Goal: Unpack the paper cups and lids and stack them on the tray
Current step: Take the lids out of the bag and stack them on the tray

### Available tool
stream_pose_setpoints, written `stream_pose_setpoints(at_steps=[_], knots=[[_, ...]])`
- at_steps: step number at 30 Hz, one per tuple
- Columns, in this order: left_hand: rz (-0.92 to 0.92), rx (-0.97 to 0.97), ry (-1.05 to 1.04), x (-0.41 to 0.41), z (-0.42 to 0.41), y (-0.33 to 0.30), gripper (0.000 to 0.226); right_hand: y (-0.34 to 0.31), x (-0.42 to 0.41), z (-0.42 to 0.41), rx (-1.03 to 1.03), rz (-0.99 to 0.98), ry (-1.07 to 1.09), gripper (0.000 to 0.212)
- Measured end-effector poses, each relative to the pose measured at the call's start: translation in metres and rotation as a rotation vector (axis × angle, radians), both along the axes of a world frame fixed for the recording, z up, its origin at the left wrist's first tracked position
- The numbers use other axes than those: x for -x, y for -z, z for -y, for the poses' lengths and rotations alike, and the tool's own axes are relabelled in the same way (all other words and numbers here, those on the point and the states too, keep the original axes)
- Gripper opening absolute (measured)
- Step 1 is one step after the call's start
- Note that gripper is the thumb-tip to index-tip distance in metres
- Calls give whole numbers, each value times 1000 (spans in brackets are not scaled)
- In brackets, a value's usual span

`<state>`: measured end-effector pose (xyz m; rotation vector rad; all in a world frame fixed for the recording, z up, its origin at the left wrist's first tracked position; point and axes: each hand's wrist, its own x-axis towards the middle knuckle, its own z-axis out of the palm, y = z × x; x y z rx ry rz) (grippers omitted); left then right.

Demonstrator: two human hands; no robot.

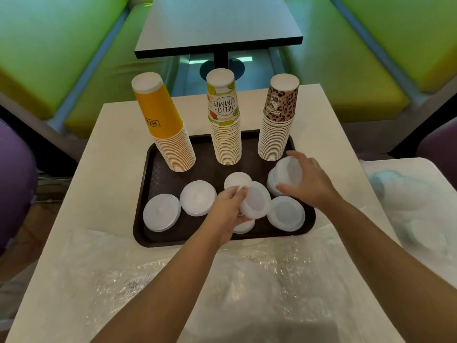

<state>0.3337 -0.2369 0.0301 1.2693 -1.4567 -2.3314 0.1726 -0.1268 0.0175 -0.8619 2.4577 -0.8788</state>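
Observation:
A dark brown tray [148, 174] holds three upside-down cup stacks: yellow [165, 127], "Hello Summer" [225, 122] and leopard-print [278, 122]. White lid piles lie on the tray's near half at the left [162, 212], left-centre [197, 198], centre [237, 180] and right-centre [285, 214]. My left hand [226, 214] grips a tilted stack of lids [256, 200] over the tray's middle. My right hand [310, 181] holds another tilted stack of lids [288, 174] at the tray's right side, in front of the leopard cups.
Crumpled clear plastic wrap [222, 280] covers the near part of the white table [111, 144]. To the right, another white table [420, 194] carries more wrapped lids. A dark table [217, 26] and green benches stand beyond.

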Motion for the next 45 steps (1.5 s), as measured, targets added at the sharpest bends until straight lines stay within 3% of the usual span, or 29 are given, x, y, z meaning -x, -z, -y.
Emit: stream_pose_setpoints(at_steps=[8, 15, 23, 27, 29, 34, 45], knots=[[40, 82, -90, 0, 9, 10, 15, 20, 17, 24, -350, -128, -102, 96], [56, 93, -127, 0, 12, 13, 21, 23, 16, 28, -362, -163, -131, 93], [49, 139, -114, -1, 11, 15, 10, 18, 15, 25, -321, -95, -97, 98], [31, 166, -83, 1, 6, 16, 14, 4, -1, 11, 77, -196, 111, 66], [22, 165, -65, 4, 1, 14, 11, -2, -13, -1, 206, -136, 164, 44], [0, 212, 33, 17, -18, 10, 12, 0, -37, -30, 118, 178, 108, 29], [179, 765, 350, 37, -53, 19, 40, 22, -36, -51, 217, 263, 347, 9]])
